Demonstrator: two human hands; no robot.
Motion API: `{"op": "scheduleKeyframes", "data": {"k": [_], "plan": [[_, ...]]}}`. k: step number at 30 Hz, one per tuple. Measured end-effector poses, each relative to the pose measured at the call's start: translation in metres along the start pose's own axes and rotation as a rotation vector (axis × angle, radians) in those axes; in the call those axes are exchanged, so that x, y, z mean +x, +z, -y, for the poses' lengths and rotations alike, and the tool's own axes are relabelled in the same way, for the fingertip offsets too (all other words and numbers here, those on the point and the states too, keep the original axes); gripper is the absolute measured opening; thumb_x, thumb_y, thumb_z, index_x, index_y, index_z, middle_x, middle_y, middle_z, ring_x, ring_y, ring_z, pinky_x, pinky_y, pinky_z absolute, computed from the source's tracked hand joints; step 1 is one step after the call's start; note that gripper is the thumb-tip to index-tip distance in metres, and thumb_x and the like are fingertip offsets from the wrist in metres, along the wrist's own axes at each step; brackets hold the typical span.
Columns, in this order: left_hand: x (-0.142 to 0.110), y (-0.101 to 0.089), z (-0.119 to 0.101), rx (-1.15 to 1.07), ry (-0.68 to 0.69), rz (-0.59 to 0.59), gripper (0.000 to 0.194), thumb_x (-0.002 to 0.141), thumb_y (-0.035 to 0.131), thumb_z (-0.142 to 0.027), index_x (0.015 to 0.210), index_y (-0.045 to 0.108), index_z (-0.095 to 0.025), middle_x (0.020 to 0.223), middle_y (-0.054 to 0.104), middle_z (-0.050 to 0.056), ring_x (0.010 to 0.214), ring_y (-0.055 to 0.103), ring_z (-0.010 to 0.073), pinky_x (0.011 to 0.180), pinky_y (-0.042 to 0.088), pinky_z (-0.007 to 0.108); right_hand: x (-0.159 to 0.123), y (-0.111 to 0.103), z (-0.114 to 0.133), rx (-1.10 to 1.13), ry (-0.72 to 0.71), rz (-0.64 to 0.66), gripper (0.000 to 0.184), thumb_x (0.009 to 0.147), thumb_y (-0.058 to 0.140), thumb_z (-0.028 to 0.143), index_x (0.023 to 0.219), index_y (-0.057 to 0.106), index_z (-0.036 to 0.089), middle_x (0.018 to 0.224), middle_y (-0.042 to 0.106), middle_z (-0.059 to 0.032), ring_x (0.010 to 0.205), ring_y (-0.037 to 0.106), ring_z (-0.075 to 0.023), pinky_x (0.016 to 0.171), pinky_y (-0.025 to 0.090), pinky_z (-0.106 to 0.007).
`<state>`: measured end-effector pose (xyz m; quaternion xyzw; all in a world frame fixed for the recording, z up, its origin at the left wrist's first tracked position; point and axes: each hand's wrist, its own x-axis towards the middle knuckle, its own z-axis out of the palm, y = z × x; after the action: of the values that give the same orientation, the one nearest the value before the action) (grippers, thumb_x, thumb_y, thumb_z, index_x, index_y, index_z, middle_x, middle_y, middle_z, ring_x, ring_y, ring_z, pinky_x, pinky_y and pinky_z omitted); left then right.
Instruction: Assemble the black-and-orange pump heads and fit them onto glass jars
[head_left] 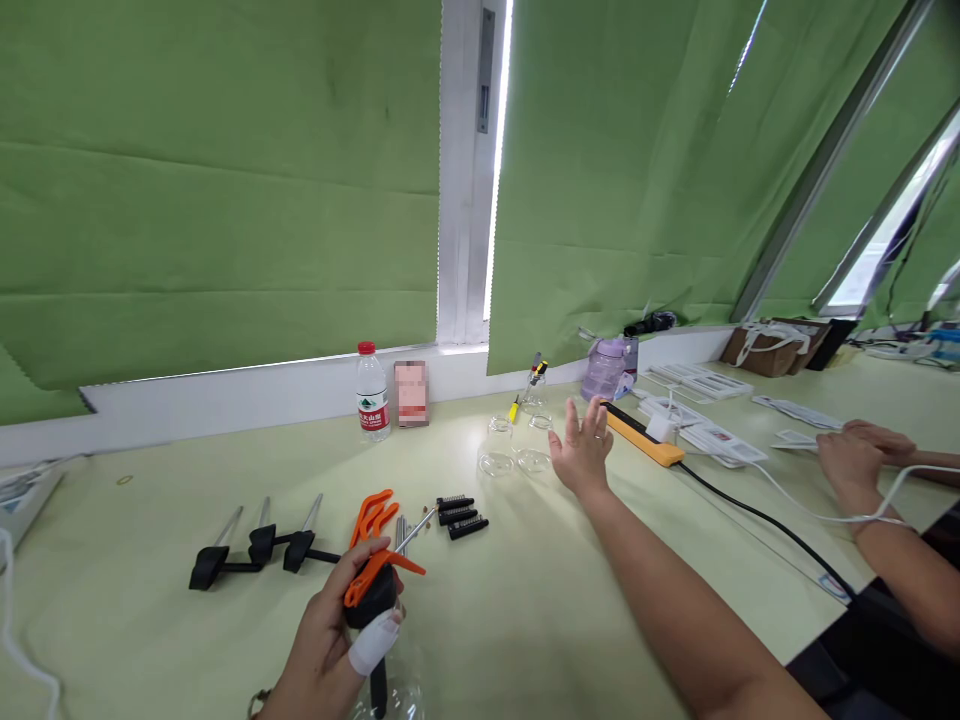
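Note:
My left hand (330, 630), with a white bandage on one finger, is closed round a black and orange tool (373, 590) whose metal shaft points up and right. A clear glass object (397, 695) shows just below it. My right hand (581, 445) reaches forward with its fingers spread and holds nothing. It hovers right beside two clear glass cups (517, 447) on the pale table (525, 610).
Three black tools with metal shafts (259, 550), orange handles (373, 515) and black bit holders (461, 515) lie near my left hand. A water bottle (372, 392), a yellow screwdriver (527, 388), a purple jug (610, 367) and an orange power strip (645, 437) stand farther back. Another person's hands (862, 455) rest at right.

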<state>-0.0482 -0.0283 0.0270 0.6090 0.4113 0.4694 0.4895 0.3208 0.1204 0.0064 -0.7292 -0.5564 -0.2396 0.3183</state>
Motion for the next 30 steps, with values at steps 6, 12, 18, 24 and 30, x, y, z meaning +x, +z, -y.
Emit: {"op": "scheduleKeyframes", "data": {"k": [6, 12, 18, 24, 30], "plan": [[0.001, 0.001, -0.001, -0.005, -0.011, 0.019, 0.051, 0.080, 0.059, -0.037, 0.126, 0.043, -0.022, 0.094, 0.061, 0.010, 0.083, 0.059, 0.0226, 0.077, 0.049, 0.036, 0.019, 0.004, -0.040, 0.040, 0.084, 0.146, 0.044, 0.089, 0.036, 0.036, 0.130, 0.045, 0.024, 0.146, 0.028, -0.0136, 0.127, 0.034, -0.0325, 0.092, 0.036, -0.047], [0.002, 0.000, -0.001, -0.010, -0.012, 0.022, 0.052, 0.078, 0.062, -0.035, 0.126, 0.044, -0.023, 0.094, 0.061, 0.009, 0.083, 0.058, 0.0229, 0.078, 0.048, 0.037, 0.010, -0.012, -0.038, 0.141, 0.077, 0.117, 0.035, 0.077, 0.051, 0.031, 0.110, 0.052, 0.018, 0.107, 0.055, -0.0105, 0.089, 0.054, -0.0230, 0.073, 0.040, -0.033], [0.000, 0.003, -0.005, -0.015, -0.016, -0.012, 0.050, 0.078, 0.062, -0.037, 0.124, 0.046, -0.023, 0.092, 0.061, 0.009, 0.082, 0.058, 0.0229, 0.078, 0.048, 0.037, -0.009, -0.026, -0.006, 0.217, 0.044, 0.111, 0.028, 0.076, 0.051, 0.030, 0.102, 0.050, 0.021, 0.100, 0.055, -0.0068, 0.085, 0.054, -0.0208, 0.066, 0.039, -0.029], [0.000, 0.005, -0.010, -0.062, -0.039, -0.009, 0.050, 0.077, 0.063, -0.037, 0.121, 0.048, -0.021, 0.090, 0.060, 0.008, 0.080, 0.057, 0.0220, 0.074, 0.047, 0.035, -0.009, -0.024, 0.008, 0.208, -0.005, 0.081, 0.037, 0.077, 0.052, 0.034, 0.110, 0.050, 0.017, 0.110, 0.055, -0.0121, 0.098, 0.052, -0.0267, 0.080, 0.041, -0.037], [0.005, 0.008, -0.010, -0.369, -0.178, 0.028, 0.044, 0.077, 0.060, -0.032, 0.118, 0.050, -0.021, 0.084, 0.060, 0.006, 0.067, 0.060, 0.0211, 0.067, 0.048, 0.037, -0.033, -0.054, 0.055, 0.367, -0.187, 0.093, 0.035, 0.086, 0.045, 0.040, 0.110, 0.057, 0.017, 0.124, 0.052, -0.0143, 0.119, 0.039, -0.0320, 0.098, 0.028, -0.046]]}}
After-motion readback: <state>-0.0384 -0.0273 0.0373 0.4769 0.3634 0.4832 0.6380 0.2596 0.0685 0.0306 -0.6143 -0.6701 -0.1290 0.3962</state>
